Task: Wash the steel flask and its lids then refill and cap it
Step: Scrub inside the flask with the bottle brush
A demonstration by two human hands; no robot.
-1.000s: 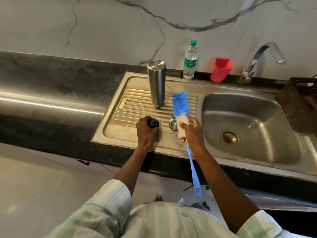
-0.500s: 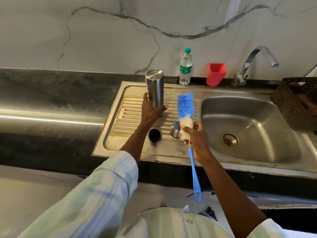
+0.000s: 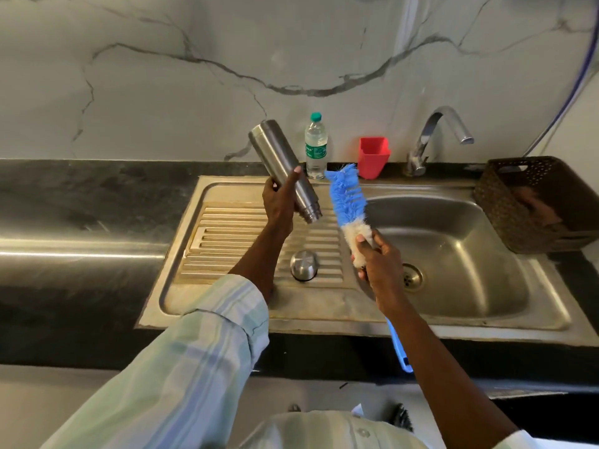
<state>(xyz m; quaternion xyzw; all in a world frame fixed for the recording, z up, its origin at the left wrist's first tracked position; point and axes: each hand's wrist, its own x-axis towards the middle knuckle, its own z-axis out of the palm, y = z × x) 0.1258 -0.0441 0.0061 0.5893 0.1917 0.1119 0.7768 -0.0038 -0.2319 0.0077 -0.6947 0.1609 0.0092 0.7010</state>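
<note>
My left hand [image 3: 278,202] grips the steel flask [image 3: 278,157] around its middle and holds it tilted above the drainboard, its mouth pointing down and right. My right hand [image 3: 377,260] grips the blue and white bottle brush [image 3: 346,196] by the white part of its head, the bristles angled up toward the flask's mouth, a small gap apart. The steel outer lid [image 3: 304,265] sits dome up on the drainboard [image 3: 220,241]. My left arm hides the black inner lid.
The sink basin [image 3: 453,254] with its drain lies to the right, under the tap [image 3: 434,137]. A plastic water bottle [image 3: 316,147] and a red cup [image 3: 374,157] stand at the back ledge. A dark woven basket [image 3: 531,202] sits at the right.
My left hand let go of the black lid, took the upright flask and lifted and tilted it. My right hand raised the brush toward the flask's mouth.
</note>
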